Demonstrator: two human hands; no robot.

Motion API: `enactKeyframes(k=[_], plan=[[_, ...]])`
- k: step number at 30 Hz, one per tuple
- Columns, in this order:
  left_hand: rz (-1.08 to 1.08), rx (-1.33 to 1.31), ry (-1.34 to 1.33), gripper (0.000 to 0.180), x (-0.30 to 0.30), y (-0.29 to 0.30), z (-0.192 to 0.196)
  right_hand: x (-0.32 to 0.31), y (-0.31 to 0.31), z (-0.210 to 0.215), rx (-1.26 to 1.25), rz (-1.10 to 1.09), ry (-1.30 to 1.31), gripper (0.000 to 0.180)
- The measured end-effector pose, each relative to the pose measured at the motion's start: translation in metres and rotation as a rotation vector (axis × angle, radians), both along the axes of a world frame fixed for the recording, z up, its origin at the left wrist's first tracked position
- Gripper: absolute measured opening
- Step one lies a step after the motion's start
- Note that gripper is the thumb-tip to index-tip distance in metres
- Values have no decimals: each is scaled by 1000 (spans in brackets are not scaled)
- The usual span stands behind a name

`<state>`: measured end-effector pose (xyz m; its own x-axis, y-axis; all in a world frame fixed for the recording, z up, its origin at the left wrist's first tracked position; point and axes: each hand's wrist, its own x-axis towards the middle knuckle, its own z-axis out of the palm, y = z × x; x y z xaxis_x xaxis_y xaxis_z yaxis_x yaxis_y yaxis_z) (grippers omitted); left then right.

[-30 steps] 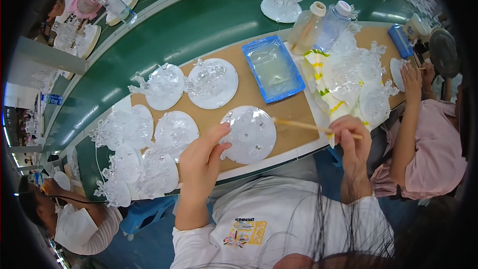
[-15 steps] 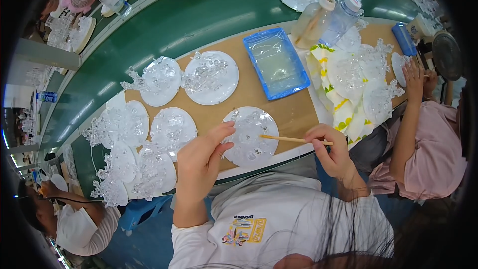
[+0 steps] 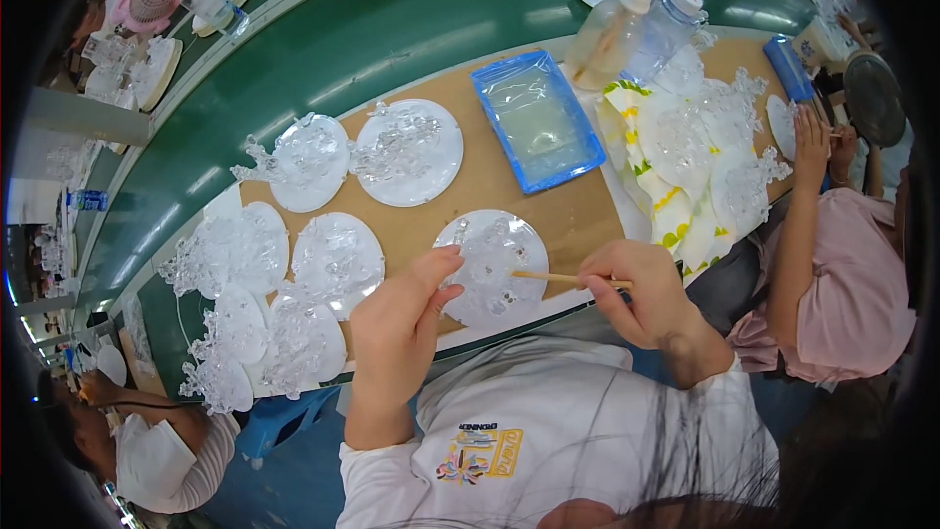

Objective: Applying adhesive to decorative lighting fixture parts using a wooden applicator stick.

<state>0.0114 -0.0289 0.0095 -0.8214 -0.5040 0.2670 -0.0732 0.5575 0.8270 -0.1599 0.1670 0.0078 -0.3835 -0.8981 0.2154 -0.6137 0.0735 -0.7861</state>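
Observation:
In front of me lies a round white disc (image 3: 504,309) covered with clear, glassy-looking pieces. My left hand (image 3: 397,328) is at its left edge, thumb and fingers apart in a curve over the rim. Whether a transparent piece lies between them is hard to make out. From the right, my right hand (image 3: 636,294) pinches a thin wooden stick (image 3: 553,277). The stick lies nearly level, its darker tip over the clear pieces near the disc's middle.
Several similar discs with clear branching pieces (image 3: 406,152) stand leftward on brown board. Behind mine is a blue-rimmed tray (image 3: 541,127); two plastic bottles (image 3: 609,39) stand beyond. More discs rest on a patterned cloth (image 3: 656,196) at right. A co-worker's hand (image 3: 811,147) works farther right.
My right hand has shifted left and slid forward along the stick, leaving less of it showing ahead of the fingers. My left hand holds nearly the same place.

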Motion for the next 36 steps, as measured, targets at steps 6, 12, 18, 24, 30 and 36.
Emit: enactKeyframes(k=[6,12,18,24,30,36], plan=[[-12,-121,40,35,14,10,-18,20,-13,13,-19,235,163,12],[23,-112,-16,33,26,17,-24,22,-1,12,-29,130,244,17],[40,-168,2,33,23,18,-5,36,-5,2,-98,134,198,17],[12,-251,77,33,21,17,-5,39,-5,12,-65,144,266,15],[10,-224,51,33,22,16,-4,32,-18,27,75,14,166,13],[6,-235,42,41,21,12,0,20,-23,24,54,17,111,13]])
